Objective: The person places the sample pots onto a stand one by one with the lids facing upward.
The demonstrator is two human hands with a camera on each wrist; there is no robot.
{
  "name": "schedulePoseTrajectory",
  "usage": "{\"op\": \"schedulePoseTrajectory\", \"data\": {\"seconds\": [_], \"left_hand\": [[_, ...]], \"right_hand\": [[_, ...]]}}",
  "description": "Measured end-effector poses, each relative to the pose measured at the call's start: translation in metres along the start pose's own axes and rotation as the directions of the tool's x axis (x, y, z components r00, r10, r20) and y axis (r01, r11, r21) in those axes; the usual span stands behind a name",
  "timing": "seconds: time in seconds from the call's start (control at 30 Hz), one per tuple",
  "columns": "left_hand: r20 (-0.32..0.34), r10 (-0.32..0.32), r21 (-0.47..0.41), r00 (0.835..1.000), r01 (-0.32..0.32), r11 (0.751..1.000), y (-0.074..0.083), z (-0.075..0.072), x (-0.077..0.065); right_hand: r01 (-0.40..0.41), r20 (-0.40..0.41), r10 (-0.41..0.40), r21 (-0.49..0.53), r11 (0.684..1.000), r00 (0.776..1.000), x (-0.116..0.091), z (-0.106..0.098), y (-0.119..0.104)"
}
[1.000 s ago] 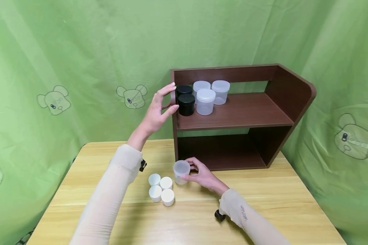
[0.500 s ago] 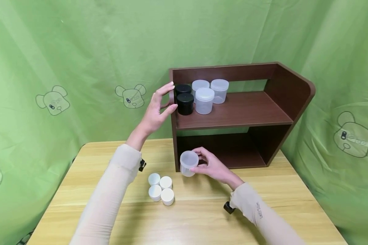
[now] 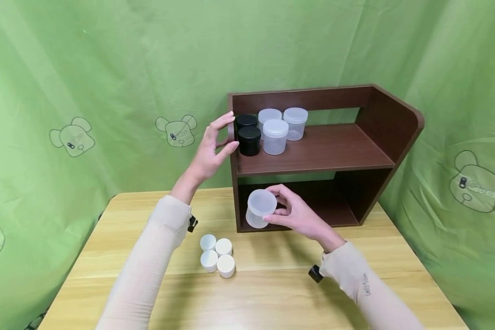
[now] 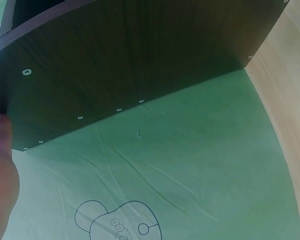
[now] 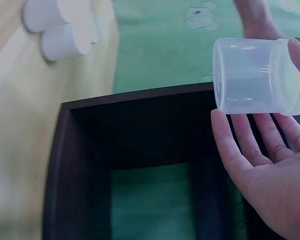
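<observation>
My right hand pinches a lidded clear plastic jar between thumb and fingers. The jar tilts slightly in front of the lower compartment's left end. In the right wrist view the jar lies across my fingers, its lid end partly behind the thumb. At the brown shelf's left side panel, my left hand holds on with thumb and fingers at the front edge. One finger touches the panel's outer face in the left wrist view. Black jars and clear jars stand on the upper shelf.
Several small white-lidded jars cluster on the wooden table, left of the right forearm. The shelf's right side panel rises high. A green curtain hangs behind and at both sides.
My right hand has raised the clear jar from near the white jars, up and right, to the lower compartment's front. My left hand stays at the side panel.
</observation>
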State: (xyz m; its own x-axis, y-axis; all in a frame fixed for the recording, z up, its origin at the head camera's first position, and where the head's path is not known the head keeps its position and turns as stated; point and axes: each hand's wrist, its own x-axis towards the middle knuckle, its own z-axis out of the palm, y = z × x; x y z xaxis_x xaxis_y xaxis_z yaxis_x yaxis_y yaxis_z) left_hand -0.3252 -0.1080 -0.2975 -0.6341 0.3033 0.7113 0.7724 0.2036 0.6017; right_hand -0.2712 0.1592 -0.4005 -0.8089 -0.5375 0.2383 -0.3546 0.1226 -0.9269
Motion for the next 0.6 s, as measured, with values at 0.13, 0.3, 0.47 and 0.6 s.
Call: {"op": "schedulePoseTrajectory", "data": {"seconds": [0.13, 0.3, 0.47, 0.6], "left_hand": [[0.001, 0.011, -0.009, 1.000, -0.011, 1.000, 0.001, -0.001, 0.000], [-0.002, 0.007, -0.004, 1.000, -0.007, 1.000, 0.001, -0.001, 0.000], [0.001, 0.004, -0.011, 1.000, -0.004, 1.000, 0.001, 0.000, 0.000], [0.002, -0.003, -0.014, 1.000, 0.003, 1.000, 0.001, 0.000, 0.000]], "right_hand": [[0.031, -0.017, -0.031, 0.017, 0.999, 0.999, 0.000, -0.007, -0.014], [0.074, -0.051, -0.074, 0.012, 0.997, 0.996, 0.000, -0.016, -0.028], [0.109, -0.093, -0.107, 0.023, 0.994, 0.990, 0.000, -0.026, -0.040], [0.133, -0.126, -0.128, 0.028, 0.991, 0.984, 0.002, -0.036, -0.048]]}}
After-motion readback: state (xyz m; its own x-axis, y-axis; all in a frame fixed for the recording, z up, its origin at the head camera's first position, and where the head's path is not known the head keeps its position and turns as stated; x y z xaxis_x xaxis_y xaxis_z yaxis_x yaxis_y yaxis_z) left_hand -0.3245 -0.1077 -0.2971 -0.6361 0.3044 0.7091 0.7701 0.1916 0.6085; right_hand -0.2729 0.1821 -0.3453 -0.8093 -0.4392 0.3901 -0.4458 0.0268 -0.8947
